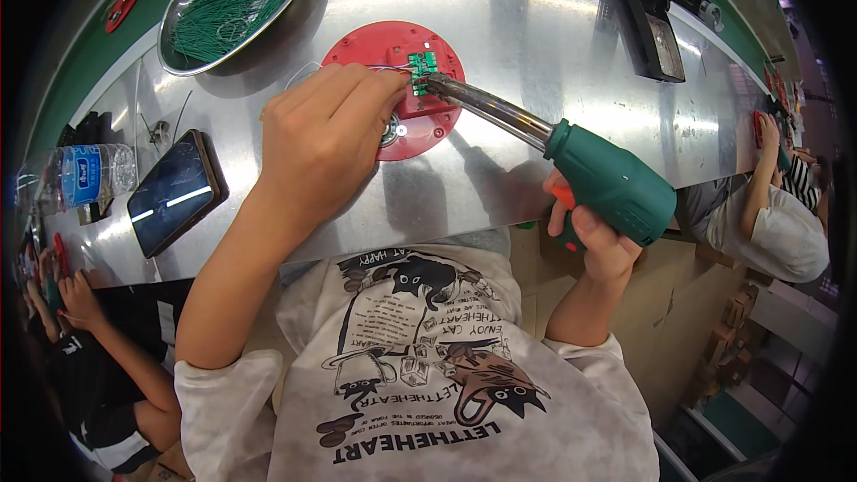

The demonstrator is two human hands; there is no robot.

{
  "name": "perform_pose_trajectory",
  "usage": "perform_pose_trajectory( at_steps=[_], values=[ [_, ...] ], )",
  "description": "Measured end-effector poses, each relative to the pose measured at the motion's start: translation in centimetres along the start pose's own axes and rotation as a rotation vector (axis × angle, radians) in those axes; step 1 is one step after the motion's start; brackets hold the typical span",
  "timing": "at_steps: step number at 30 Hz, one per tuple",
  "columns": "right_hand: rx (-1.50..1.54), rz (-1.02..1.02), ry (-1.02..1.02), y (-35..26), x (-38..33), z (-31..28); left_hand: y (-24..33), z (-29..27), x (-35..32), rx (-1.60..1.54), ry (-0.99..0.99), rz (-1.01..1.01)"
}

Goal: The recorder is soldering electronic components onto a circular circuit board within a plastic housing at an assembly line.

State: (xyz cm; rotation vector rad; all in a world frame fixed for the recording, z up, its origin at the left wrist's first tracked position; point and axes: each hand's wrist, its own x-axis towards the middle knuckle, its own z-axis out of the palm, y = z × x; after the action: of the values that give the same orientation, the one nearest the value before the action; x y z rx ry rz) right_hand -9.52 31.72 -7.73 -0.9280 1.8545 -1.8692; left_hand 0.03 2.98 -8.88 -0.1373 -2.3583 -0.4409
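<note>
A round red plastic housing (357, 43) lies on the metal bench, with a small green circuit board (422, 62) on it. Thin wires run to the board from the left. My left hand (330, 120) rests over the housing's left part, its fingers pinched together beside the board; what is between the fingertips is hidden. In my right hand (600, 236) is a green soldering gun (616, 180) with a red trigger, a finger on the trigger. Its long metal barrel points left, and the tip is at the board, close to my left fingertips. Part of a round metal piece (390, 131) shows below my left hand.
A steel bowl (166, 36) of green wires stands at the back left. On the left lie a dark phone (174, 195) and a water bottle (89, 174). A black stand with a tray (656, 36) is at the back right. Other people work on both sides.
</note>
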Motion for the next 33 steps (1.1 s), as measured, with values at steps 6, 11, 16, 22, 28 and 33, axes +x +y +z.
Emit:
perform_pose_trajectory(
  at_steps=[6,11,16,22,28,33],
  values=[
    [0.012,0.015,-0.016,0.0,0.2,0.1,-0.1,0.0,0.0,-0.035,0.004,-0.02],
    [0.01,0.059,0.004,-0.3,0.2,0.0,-0.2,0.0,0.0,-0.032,0.002,-0.011],
    [0.069,0.072,-0.033,-0.2,0.7,-0.2,-0.2,0.0,-0.1,-0.021,0.023,0.003],
    [0.127,-0.076,0.137,-0.2,0.9,-0.4,-0.1,0.0,-0.1,-0.002,0.006,-0.004],
    [0.188,-0.089,0.178,0.7,2.5,-1.3,-0.2,0.2,-0.1,0.0,0.024,0.019],
    [0.269,-0.049,0.234,1.4,3.1,-1.0,0.0,0.1,0.0,0.017,-0.002,-0.006]
  ],
)
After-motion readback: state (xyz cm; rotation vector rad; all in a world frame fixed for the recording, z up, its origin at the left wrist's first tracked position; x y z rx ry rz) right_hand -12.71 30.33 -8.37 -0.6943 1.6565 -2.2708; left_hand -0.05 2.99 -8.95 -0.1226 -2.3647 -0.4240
